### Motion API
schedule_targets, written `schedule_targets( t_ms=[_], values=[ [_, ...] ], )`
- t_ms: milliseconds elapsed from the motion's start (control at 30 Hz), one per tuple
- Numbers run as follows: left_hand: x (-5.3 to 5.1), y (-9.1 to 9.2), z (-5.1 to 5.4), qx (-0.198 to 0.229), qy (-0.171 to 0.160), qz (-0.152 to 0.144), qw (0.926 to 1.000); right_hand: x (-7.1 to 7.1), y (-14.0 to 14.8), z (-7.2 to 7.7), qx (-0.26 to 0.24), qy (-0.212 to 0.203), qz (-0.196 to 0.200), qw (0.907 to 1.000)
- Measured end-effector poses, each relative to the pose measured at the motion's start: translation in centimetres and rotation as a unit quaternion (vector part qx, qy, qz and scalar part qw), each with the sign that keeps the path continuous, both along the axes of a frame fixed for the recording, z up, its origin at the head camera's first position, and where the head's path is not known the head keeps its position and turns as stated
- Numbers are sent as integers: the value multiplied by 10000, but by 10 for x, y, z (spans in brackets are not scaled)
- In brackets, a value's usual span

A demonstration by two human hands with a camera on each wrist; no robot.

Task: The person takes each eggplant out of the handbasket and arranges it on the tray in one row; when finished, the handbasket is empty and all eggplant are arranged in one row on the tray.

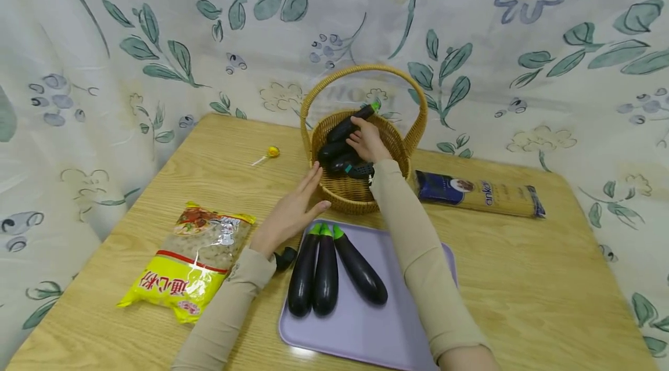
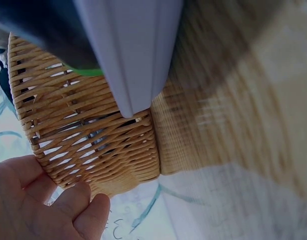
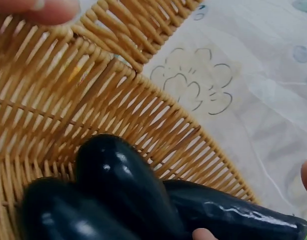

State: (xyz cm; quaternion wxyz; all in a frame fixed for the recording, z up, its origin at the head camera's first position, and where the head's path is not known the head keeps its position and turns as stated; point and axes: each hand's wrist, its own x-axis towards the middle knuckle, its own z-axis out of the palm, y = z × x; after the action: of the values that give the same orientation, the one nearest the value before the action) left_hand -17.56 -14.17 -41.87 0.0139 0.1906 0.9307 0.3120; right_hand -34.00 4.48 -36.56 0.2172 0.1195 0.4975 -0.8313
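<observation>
A wicker basket (image 1: 349, 206) with an arched handle stands at the back of the table, with three dark eggplants (image 1: 342, 127) lying in it. My right hand (image 1: 367, 140) is inside the basket by the uppermost eggplant. One fingertip (image 3: 204, 234) is against the eggplants, another stands apart from them. My left hand (image 1: 292, 211) reaches to the basket's front left, its fingertips touching the weave near the rim. Three more eggplants (image 1: 360, 269) lie on a lilac tray (image 1: 355, 336) in front, green stems towards the basket. The right palm's inner side is hidden.
Left of the tray lies a yellow and clear bag of pasta (image 1: 190, 260). A yellow lollipop (image 1: 273, 152) rests left of the basket. Right of it is a long pack of noodles (image 1: 478, 194). A floral curtain (image 1: 334, 22) hangs behind the table (image 1: 549, 278).
</observation>
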Motion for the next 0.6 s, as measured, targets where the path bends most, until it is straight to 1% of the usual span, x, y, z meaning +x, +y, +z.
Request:
schedule_targets(
  t_ms=[100, 233, 367, 433, 500, 533, 600],
  values=[
    [0, 3, 0, -13, -38, -30, 10000, -5, -1, -2, 276, -26, -60, 9996],
    [-1, 5, 0, 18, -75, -53, 10000, -13, -4, -2, 607, -23, -265, 9978],
    [-4, 5, 1, 33, -20, -9, 10000, -16, -9, -1, 847, 159, -353, 9957],
    [-3, 4, 1, 29, -10, 17, 10000, -16, -13, -1, 1008, 229, -286, 9942],
    [-3, 3, 1, 0, -4, 42, 10000, -16, -16, 0, 1262, 325, -113, 9914],
    [-2, 2, 1, -14, 4, 56, 10000, -17, -17, 0, 1433, 391, -6, 9889],
    [-1, 3, 1, 5, 6, 91, 10000, -18, -19, 0, 1907, 537, 241, 9799]
  ],
)
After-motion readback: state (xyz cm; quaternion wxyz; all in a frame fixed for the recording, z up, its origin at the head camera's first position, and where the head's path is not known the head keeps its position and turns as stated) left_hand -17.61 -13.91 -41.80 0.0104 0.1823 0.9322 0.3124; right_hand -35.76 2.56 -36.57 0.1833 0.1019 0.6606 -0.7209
